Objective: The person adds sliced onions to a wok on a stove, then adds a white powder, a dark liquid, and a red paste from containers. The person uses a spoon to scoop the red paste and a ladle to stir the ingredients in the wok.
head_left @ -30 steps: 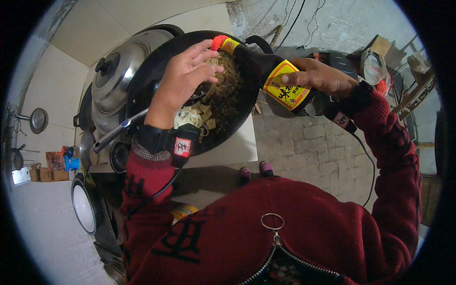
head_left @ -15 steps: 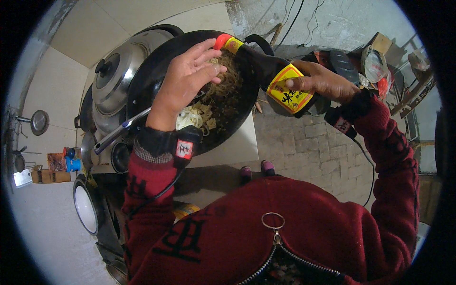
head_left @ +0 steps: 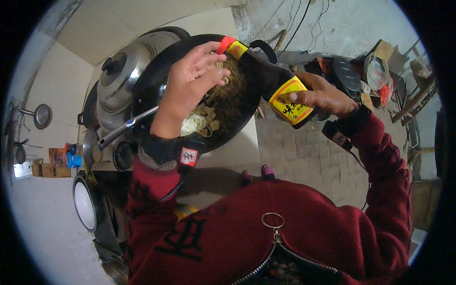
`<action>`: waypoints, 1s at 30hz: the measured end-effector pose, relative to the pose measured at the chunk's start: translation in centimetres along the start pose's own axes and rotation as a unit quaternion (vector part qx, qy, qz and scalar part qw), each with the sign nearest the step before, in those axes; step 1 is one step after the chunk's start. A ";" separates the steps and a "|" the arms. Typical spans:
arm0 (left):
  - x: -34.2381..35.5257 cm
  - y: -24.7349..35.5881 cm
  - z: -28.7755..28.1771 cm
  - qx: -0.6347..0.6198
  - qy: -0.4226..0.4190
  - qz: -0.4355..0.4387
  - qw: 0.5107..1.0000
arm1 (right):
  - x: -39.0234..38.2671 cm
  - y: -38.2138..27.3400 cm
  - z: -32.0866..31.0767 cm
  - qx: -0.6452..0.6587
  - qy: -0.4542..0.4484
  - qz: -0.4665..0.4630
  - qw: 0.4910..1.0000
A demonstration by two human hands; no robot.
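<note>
My right hand is wrapped round the lower part of a dark sauce bottle with a yellow label and a red cap. The bottle is tilted, its neck pointing left over a large black wok. Beside the red cap hovers my left hand, palm turned toward it and fingers stretched out, with nothing seen in them. Brown noodle-like strands lie in the wok, and pale sliced strips sit at its near side. A metal utensil handle sticks out over the wok's left rim, partly behind my left wrist.
A lidded steel pot stands left of the wok. A small dark pan and a white-lined basin are nearer me on the left. A strainer hangs on the wall. Assorted items fill the far right floor.
The view has shifted slightly, so the wok and pots appear a little lower and to the right. Both hands and the tilted bottle keep nearly the same places over the wok.
</note>
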State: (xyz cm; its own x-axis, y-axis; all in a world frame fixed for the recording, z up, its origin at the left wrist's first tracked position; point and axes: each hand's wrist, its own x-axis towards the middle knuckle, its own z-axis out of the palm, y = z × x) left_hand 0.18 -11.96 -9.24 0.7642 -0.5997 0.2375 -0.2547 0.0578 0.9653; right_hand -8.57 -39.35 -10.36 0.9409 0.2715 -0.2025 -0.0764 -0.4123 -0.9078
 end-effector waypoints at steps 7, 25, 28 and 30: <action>0.1 -0.2 0.0 0.011 0.001 -0.018 1.000 | 0.0 -0.2 0.0 0.018 -0.019 0.005 1.000; 0.2 -0.9 -0.5 0.028 0.002 -0.012 1.000 | 0.7 0.6 0.4 0.021 -0.001 0.037 0.999; 0.2 -0.9 -0.5 0.026 0.008 -0.016 1.000 | 0.5 0.5 0.7 0.039 -0.001 0.022 0.999; 0.2 -0.8 -0.3 -0.004 0.023 0.002 1.000 | 0.2 0.2 0.9 0.033 0.004 0.002 0.999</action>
State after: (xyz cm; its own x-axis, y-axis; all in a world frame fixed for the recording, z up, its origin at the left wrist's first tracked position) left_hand 0.71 -11.90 -9.89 0.7893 -0.5625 0.2463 -0.2533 0.0672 0.9651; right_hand -8.65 -38.59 -10.95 0.9433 0.2628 -0.2030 -0.1012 -0.3548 -0.9294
